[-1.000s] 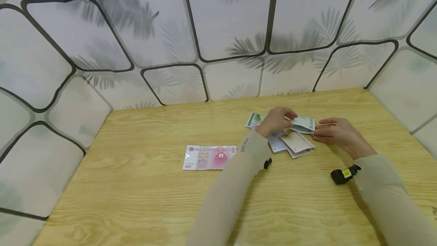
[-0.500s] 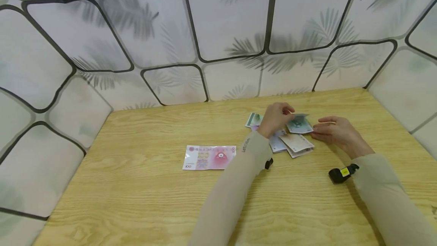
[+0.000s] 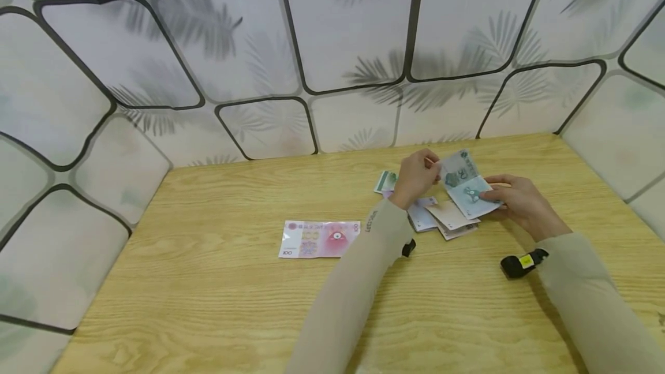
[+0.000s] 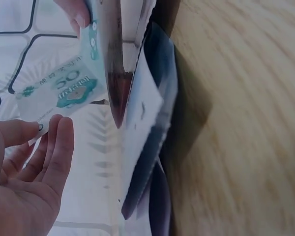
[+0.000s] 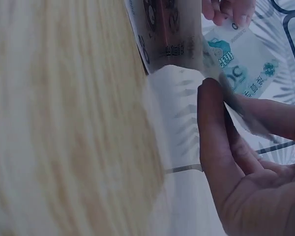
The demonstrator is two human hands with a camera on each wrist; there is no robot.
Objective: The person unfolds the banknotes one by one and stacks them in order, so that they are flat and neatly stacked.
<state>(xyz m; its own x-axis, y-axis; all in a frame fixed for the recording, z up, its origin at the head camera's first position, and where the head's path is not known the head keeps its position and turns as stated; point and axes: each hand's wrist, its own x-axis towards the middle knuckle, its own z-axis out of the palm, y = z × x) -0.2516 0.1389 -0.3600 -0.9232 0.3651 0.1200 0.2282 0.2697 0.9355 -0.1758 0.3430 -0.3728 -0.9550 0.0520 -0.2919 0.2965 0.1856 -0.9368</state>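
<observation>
A creased green-blue banknote (image 3: 460, 175), printed with a 50, is held half unfolded above a small pile of folded notes. My left hand (image 3: 415, 179) pinches its far left corner between thumb and fingers; the left wrist view shows that pinch on the green note (image 4: 64, 91) too. At the note's near right end, my right hand (image 3: 526, 204) grips it, thumb on top and fingers underneath. Below lie a folded brownish banknote (image 3: 449, 216), a bluish-purple folded banknote (image 3: 422, 219) and, partly behind the left hand, a green-and-white banknote (image 3: 387, 181).
A pink banknote (image 3: 318, 240) marked 100 lies flat on the wooden table (image 3: 218, 281), its right end beside the left sleeve. Patterned cloth walls (image 3: 353, 120) enclose the table at the back and sides. Each wrist carries a black strap device (image 3: 522, 264).
The green-blue banknote was folded on the pile. My left hand has lifted its upper half open and shifted slightly farther away; my right hand has gone from touching its edge to gripping it.
</observation>
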